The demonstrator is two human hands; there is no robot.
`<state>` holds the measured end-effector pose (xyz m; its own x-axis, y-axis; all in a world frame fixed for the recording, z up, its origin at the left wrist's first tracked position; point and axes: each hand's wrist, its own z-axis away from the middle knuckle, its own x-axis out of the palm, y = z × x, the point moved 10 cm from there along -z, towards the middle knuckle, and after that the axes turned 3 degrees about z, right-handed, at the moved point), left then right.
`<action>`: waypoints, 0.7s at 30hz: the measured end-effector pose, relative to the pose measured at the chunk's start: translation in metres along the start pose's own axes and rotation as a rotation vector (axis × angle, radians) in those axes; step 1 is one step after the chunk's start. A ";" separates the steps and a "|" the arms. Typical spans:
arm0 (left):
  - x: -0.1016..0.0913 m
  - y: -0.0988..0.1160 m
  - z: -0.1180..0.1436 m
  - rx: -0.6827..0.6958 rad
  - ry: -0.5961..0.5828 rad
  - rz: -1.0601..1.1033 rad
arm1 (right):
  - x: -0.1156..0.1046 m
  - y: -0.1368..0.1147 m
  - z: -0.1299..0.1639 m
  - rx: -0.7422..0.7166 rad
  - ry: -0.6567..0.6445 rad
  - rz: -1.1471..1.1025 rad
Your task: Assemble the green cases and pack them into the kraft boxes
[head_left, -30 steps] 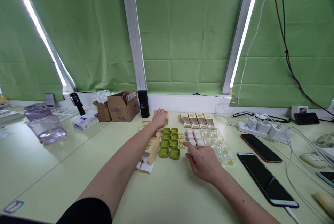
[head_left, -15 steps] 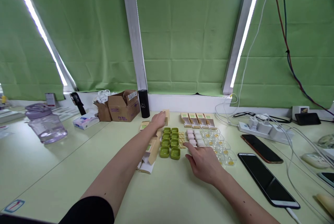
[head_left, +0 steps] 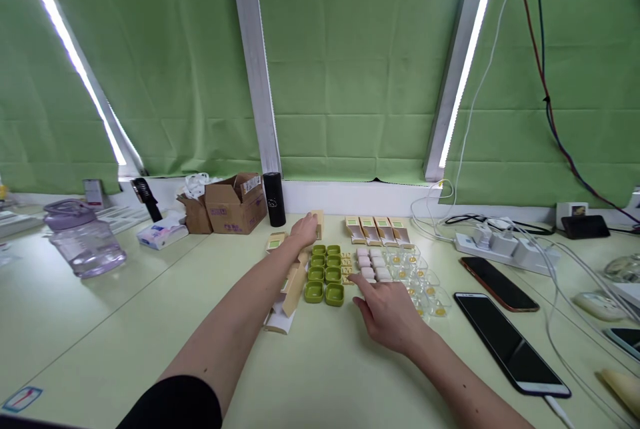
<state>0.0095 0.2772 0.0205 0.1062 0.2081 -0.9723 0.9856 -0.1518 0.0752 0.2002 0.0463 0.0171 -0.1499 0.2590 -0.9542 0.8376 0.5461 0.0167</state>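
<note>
My left hand (head_left: 303,229) reaches far across the pale green table (head_left: 150,309) and grips a small tan box (head_left: 318,222) standing at the back of the layout. My right hand (head_left: 387,311) rests palm down near the front, its index finger stretched toward the small pink-white blocks (head_left: 373,264) and yellow tiles (head_left: 347,267). Between the hands lie two columns of green square cases (head_left: 325,272). Clear little cups with yellow pieces (head_left: 423,282) sit to the right. Four tan packets (head_left: 379,229) line up behind them.
Flat tan cartons (head_left: 290,285) lie left of the green cases. A black cylinder (head_left: 274,199) and open cardboard boxes (head_left: 227,202) stand at the back, a purple jug (head_left: 85,235) far left. Two phones (head_left: 510,342), a power strip (head_left: 505,245) and cables fill the right.
My left hand has shifted from lying flat over the tan box to gripping its side. My right hand has edged slightly forward toward the small blocks.
</note>
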 end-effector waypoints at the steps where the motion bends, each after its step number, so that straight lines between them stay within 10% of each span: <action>1: -0.004 0.001 0.001 -0.002 0.011 0.006 | 0.000 0.000 0.000 0.000 -0.003 -0.003; 9: -0.058 0.011 0.029 -0.003 0.106 0.100 | -0.001 -0.006 0.001 -0.014 -0.007 -0.007; 21: -0.078 0.098 0.189 0.315 0.126 0.143 | 0.007 -0.024 0.002 -0.084 -0.038 -0.055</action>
<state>0.0726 0.0638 0.0616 0.2749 0.2771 -0.9207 0.8724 -0.4743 0.1177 0.1798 0.0331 0.0091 -0.1725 0.1973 -0.9650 0.7814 0.6239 -0.0122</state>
